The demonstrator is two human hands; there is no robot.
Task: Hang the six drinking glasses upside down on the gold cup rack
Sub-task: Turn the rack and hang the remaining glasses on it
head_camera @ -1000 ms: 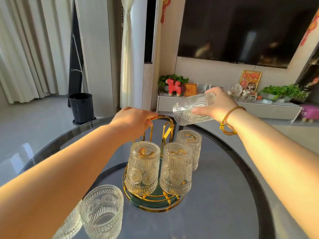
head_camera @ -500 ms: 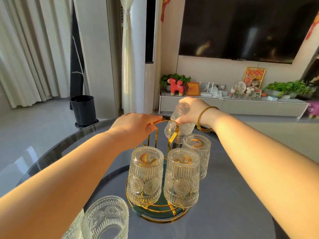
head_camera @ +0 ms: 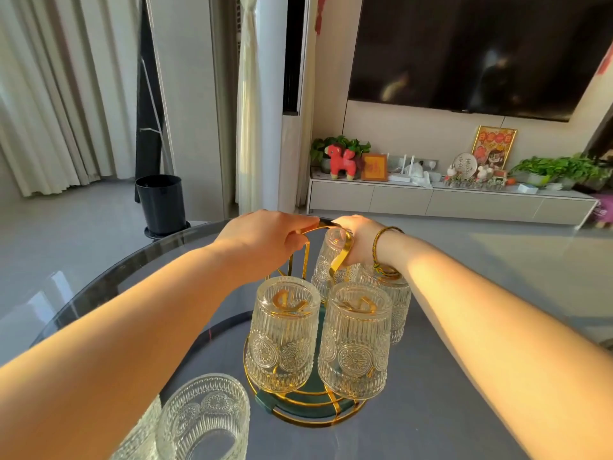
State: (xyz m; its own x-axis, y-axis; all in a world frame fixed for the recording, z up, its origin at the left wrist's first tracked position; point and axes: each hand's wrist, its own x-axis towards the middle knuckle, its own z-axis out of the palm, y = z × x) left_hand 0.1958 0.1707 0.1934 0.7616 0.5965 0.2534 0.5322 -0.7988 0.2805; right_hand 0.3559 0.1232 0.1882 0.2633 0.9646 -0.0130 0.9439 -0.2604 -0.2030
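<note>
At frame centre, the gold cup rack (head_camera: 303, 405) stands on a round glass table (head_camera: 99, 283). Left hand (head_camera: 265, 240) grips its top handle; right hand (head_camera: 356, 242) closes around an inverted glass (head_camera: 326, 260) behind three hung ones.

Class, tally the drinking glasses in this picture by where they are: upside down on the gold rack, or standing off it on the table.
Upside down on the gold rack: 4 (the right hand holds one)
On the table, off it: 2
Total: 6
</note>
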